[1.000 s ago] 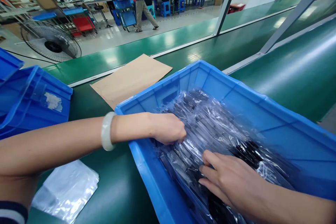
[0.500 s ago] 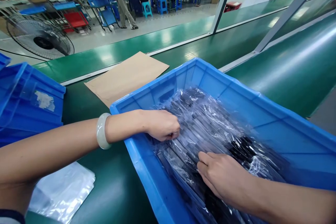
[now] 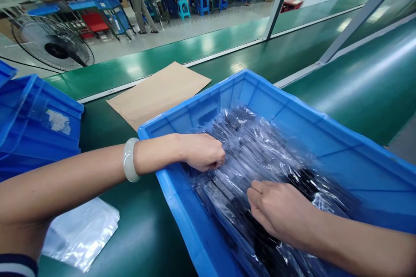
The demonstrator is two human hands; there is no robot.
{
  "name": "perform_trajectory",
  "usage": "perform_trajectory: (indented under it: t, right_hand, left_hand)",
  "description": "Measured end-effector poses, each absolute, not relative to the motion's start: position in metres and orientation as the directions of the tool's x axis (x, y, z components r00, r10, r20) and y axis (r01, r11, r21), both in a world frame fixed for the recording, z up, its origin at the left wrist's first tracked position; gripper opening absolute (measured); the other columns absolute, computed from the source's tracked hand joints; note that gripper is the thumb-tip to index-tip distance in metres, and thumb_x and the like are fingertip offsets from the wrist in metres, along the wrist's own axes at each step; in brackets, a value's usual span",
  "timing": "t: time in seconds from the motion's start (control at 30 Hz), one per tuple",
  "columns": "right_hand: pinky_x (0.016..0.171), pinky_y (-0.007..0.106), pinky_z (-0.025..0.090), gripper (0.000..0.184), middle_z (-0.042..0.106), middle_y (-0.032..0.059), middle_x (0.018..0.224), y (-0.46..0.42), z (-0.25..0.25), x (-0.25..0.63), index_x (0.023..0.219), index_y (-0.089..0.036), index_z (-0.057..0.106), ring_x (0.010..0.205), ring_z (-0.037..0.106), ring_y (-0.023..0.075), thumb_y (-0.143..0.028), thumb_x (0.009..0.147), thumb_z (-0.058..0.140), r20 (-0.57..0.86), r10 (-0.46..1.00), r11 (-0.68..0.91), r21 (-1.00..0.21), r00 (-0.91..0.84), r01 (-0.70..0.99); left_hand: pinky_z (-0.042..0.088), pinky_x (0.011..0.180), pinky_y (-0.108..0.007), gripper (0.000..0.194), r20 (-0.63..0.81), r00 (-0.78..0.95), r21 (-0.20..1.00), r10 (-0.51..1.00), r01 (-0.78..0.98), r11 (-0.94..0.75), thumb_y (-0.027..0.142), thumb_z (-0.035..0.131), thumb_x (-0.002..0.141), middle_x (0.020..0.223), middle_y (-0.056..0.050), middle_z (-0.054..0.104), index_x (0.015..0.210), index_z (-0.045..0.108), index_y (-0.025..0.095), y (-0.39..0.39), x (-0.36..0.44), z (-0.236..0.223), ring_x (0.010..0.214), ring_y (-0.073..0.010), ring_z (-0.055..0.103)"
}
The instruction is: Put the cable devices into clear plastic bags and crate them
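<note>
A large blue plastic bin (image 3: 328, 132) holds a layer of dark, slim items in clear plastic bags (image 3: 253, 156). My left hand (image 3: 203, 151), with a pale bangle on its wrist, reaches over the near left rim. Its fingers are curled closed on the plastic at the left side of the pile. Lower and to the right, my right hand (image 3: 276, 207) bends its fingers onto the bagged items, thumb and forefinger together on the plastic. Both hands' fingertips are partly hidden. The exact kind of the dark items does not show through the film.
A brown paper sheet or envelope (image 3: 159, 93) lies behind the bin on the green conveyor belt (image 3: 143, 225). Flat clear bags (image 3: 84, 233) rest at lower left. Other blue bins (image 3: 39, 117) stand left. Beyond are a fan (image 3: 55, 47), metal posts and several people.
The view has shifted slightly. My right hand has lifted a little, its fingers more curled, while my left hand stays closed at the same spot on the pile.
</note>
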State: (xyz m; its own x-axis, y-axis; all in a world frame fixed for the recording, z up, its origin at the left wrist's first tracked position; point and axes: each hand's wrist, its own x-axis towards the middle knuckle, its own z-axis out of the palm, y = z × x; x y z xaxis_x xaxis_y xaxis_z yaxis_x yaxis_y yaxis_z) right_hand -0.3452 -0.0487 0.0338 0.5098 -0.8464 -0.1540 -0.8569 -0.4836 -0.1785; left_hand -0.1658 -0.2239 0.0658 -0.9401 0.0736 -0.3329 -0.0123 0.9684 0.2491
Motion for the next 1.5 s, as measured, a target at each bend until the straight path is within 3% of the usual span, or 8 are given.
perform_trajectory:
  t: [0.13, 0.23, 0.4, 0.63, 1.0, 1.2, 1.37, 1.5]
  right_hand:
    - [0.054, 0.031, 0.019, 0.015, 0.055, 0.0007, 0.066, -0.051, 0.041, -0.348, 0.07, -0.019, 0.053, 0.055, 0.049, 0.0162, -0.013, 0.083, 0.051, -0.063, -0.868, -0.485, -0.112, 0.493, -0.867]
    - [0.056, 0.03, 0.025, 0.015, 0.056, 0.0006, 0.067, -0.043, 0.052, -0.343, 0.071, -0.02, 0.052, 0.058, 0.051, 0.0166, -0.026, 0.085, 0.055, 0.026, -0.84, -0.54, -0.127, 0.542, -0.832]
    - [0.053, 0.031, 0.026, 0.029, 0.057, 0.0013, 0.065, -0.025, 0.056, -0.333, 0.07, -0.02, 0.054, 0.057, 0.053, 0.0183, -0.046, 0.072, 0.066, -0.019, -0.793, -0.602, -0.133, 0.609, -0.788]
    - [0.047, 0.032, 0.016, 0.014, 0.055, -0.0012, 0.061, -0.024, 0.041, -0.336, 0.067, -0.021, 0.051, 0.051, 0.048, 0.0174, -0.015, 0.073, 0.062, -0.066, -0.727, -0.67, -0.151, 0.683, -0.727]
    - [0.05, 0.031, 0.01, 0.01, 0.06, 0.0017, 0.067, -0.04, 0.049, -0.345, 0.074, -0.02, 0.057, 0.051, 0.053, 0.0187, -0.011, 0.077, 0.053, -0.273, -0.825, -0.479, -0.126, 0.495, -0.869]
    - [0.049, 0.03, 0.014, 0.013, 0.058, 0.0005, 0.063, -0.043, 0.048, -0.346, 0.07, -0.02, 0.055, 0.05, 0.052, 0.0174, -0.016, 0.083, 0.053, -0.159, -0.847, -0.496, -0.107, 0.508, -0.862]
    - [0.056, 0.03, 0.031, 0.033, 0.059, 0.0013, 0.069, -0.03, 0.064, -0.335, 0.075, -0.02, 0.055, 0.059, 0.057, 0.0185, -0.051, 0.084, 0.057, 0.047, -0.824, -0.561, -0.213, 0.565, -0.8]
    - [0.052, 0.03, 0.028, 0.01, 0.058, -0.0009, 0.067, -0.025, 0.056, -0.332, 0.074, -0.02, 0.055, 0.057, 0.054, 0.0159, -0.024, 0.084, 0.057, -0.056, -0.758, -0.619, -0.253, 0.65, -0.744]
  left_hand:
    - [0.032, 0.056, -0.025, 0.013, -0.379, -0.924, 0.214, 0.051, -0.034, 0.976, 0.015, 0.057, 0.081, 0.077, -0.005, 0.069, 0.075, 0.068, 0.018, -0.222, -0.166, 0.071, 0.064, -0.0134, 0.057]
    - [0.033, 0.057, -0.026, 0.013, -0.405, -0.914, 0.199, 0.037, -0.048, 0.979, 0.015, 0.057, 0.082, 0.079, -0.005, 0.069, 0.077, 0.069, 0.017, -0.221, -0.167, 0.073, 0.066, -0.0141, 0.058]
    - [0.032, 0.056, -0.026, 0.014, -0.363, -0.931, 0.205, 0.04, -0.039, 0.978, 0.017, 0.056, 0.083, 0.077, -0.005, 0.069, 0.075, 0.068, 0.018, -0.222, -0.167, 0.066, 0.065, -0.0135, 0.057]
    - [0.031, 0.055, -0.026, 0.013, -0.317, -0.947, 0.226, 0.05, -0.025, 0.974, 0.014, 0.059, 0.08, 0.073, -0.005, 0.067, 0.07, 0.067, 0.018, -0.223, -0.166, 0.064, 0.062, -0.0136, 0.055]
    - [0.034, 0.057, -0.025, 0.011, -0.356, -0.934, 0.23, 0.039, -0.047, 0.972, 0.012, 0.06, 0.078, 0.077, -0.005, 0.069, 0.073, 0.069, 0.017, -0.219, -0.169, 0.07, 0.064, -0.0132, 0.056]
    - [0.033, 0.055, -0.024, 0.011, -0.352, -0.935, 0.241, 0.035, -0.054, 0.969, 0.012, 0.061, 0.077, 0.075, -0.005, 0.069, 0.071, 0.068, 0.017, -0.219, -0.168, 0.071, 0.061, -0.013, 0.056]
    - [0.033, 0.055, -0.025, 0.01, -0.343, -0.939, 0.226, 0.031, -0.051, 0.973, 0.014, 0.06, 0.077, 0.076, -0.005, 0.069, 0.074, 0.068, 0.018, -0.22, -0.167, 0.067, 0.061, -0.0135, 0.056]
    - [0.032, 0.055, -0.025, 0.012, -0.324, -0.946, 0.231, 0.031, -0.047, 0.972, 0.015, 0.058, 0.078, 0.075, -0.005, 0.069, 0.073, 0.068, 0.019, -0.221, -0.166, 0.065, 0.062, -0.0133, 0.056]
